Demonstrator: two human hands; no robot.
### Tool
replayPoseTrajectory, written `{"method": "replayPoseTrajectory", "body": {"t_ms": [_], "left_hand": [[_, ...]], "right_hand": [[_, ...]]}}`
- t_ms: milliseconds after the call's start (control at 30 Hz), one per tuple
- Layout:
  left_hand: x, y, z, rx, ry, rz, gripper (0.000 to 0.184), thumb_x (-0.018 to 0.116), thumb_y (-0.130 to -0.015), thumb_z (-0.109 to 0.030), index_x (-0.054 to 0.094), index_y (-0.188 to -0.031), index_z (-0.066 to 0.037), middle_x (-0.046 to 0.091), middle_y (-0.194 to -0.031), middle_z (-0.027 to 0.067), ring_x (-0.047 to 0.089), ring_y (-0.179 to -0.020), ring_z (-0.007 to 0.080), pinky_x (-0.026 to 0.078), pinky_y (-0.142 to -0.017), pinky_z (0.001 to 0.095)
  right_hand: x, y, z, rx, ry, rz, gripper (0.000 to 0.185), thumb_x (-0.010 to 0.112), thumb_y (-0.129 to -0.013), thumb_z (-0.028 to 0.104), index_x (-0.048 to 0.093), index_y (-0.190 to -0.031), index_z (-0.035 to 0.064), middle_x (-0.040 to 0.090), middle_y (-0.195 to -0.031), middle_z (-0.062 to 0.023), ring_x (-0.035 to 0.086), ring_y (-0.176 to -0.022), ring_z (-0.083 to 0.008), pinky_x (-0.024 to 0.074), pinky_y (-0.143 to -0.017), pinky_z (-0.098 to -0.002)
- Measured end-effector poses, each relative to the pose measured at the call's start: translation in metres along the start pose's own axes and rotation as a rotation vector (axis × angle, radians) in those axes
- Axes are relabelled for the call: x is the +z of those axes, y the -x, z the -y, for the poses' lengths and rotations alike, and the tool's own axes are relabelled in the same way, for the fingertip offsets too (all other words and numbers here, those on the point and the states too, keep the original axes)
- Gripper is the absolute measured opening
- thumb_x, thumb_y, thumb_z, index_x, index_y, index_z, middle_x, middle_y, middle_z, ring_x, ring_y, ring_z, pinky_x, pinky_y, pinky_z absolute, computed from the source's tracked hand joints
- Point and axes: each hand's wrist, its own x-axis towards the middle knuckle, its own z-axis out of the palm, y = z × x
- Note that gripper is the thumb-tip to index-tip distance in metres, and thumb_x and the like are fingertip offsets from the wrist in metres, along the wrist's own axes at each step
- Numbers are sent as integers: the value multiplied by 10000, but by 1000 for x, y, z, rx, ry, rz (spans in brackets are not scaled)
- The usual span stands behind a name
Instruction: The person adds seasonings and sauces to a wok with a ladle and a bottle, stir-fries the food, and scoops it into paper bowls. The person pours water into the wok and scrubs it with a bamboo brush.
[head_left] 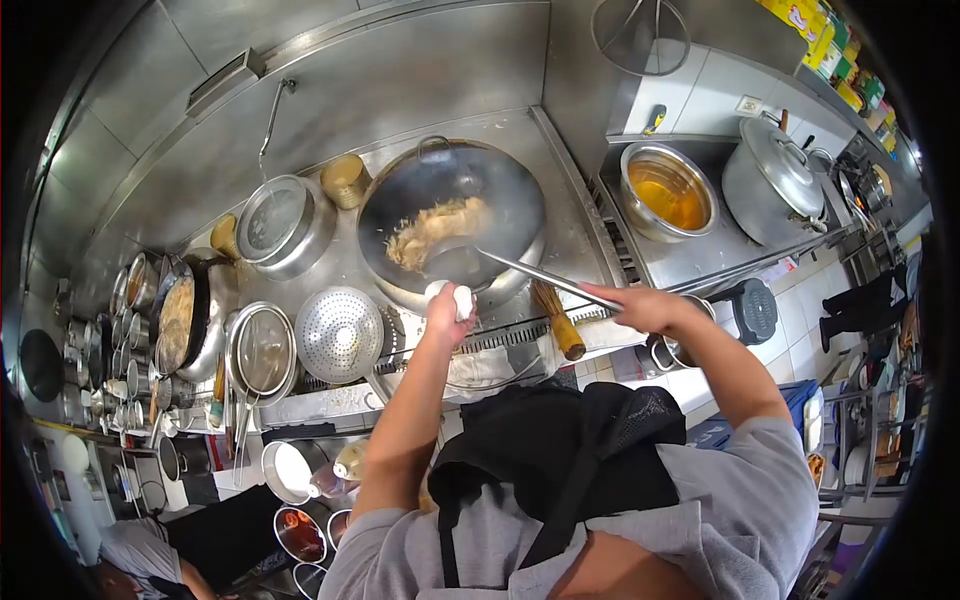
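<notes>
A large dark wok [510, 200] sits on the metal stove, with light brown food [437, 230] in it and haze over its right side. My left hand [450, 318] is closed on a white cloth [452, 296] at the wok's near rim. In my right hand [645, 308] is the long metal handle of a ladle [455, 264]; the ladle's bowl rests in the wok at the near edge of the food. A bundled brush [560, 322] lies between my hands, right of the wok.
Left of the wok are a perforated strainer [340, 334], a steel pot [287, 226] and a wire strainer [264, 350]. A bowl of orange liquid [668, 192] and a lidded pot [772, 184] stand to the right. Other people are at the lower left and far right.
</notes>
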Motion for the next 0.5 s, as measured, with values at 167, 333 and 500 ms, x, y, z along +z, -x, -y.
{"method": "replayPoseTrajectory", "body": {"t_ms": [167, 333, 500], "left_hand": [[-75, 7, 85, 149, 13, 127, 114, 589, -918, -110, 569, -1027, -80, 625, -877, 40, 614, -687, 171, 506, -562, 344], [-71, 64, 71, 55, 115, 91, 109, 507, -976, -212, 560, -971, -117, 614, -773, 42, 614, -636, 184, 527, -560, 350], [-12, -12, 18, 67, -81, 66, 94, 551, -940, -197, 542, -971, -109, 613, -806, 62, 613, -681, 199, 534, -589, 355]], "right_hand": [[40, -68, 11, 20, 442, -343, 905, 508, -831, 2, 160, -1535, 452, 668, -1008, -234, 681, -813, -359, 521, -725, -477], [33, 12, 1, -45, 216, -238, 900, 499, -816, 30, 148, -1543, 428, 659, -1084, -253, 660, -914, -407, 503, -845, -477], [23, 2, -29, -70, 269, -155, 938, 516, -825, 41, 70, -1543, 447, 646, -1155, -234, 662, -917, -378, 509, -848, -464]]}}
